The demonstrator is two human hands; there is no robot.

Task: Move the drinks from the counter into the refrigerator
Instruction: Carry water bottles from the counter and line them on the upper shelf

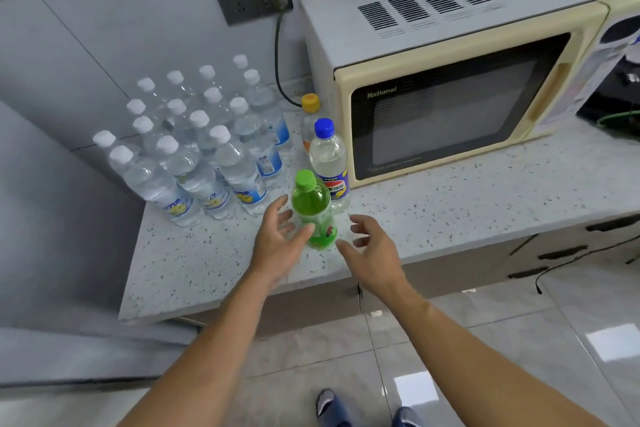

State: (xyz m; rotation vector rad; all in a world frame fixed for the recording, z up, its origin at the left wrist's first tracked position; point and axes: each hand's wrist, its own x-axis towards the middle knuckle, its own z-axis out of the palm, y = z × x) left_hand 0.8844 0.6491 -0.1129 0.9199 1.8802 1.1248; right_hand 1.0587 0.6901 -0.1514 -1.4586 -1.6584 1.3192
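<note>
Leftmost, a crowd of clear water bottles (194,149) stands packed on the counter (450,204), close to the left hand (277,243), whose spread fingers and thumb lie around the green bottle (313,210) without clearly gripping it. That bottle stands upright near the counter's front edge. The right hand (372,246) hovers just beside it, fingers loosely apart, empty. A careless reach could knock the bottle over, or tip the blue-capped bottle (329,163) just behind. A yellow-capped bottle (309,114) is mostly hidden, the microwave (450,80) runs off frame, and no refrigerator is clearly visible
</note>
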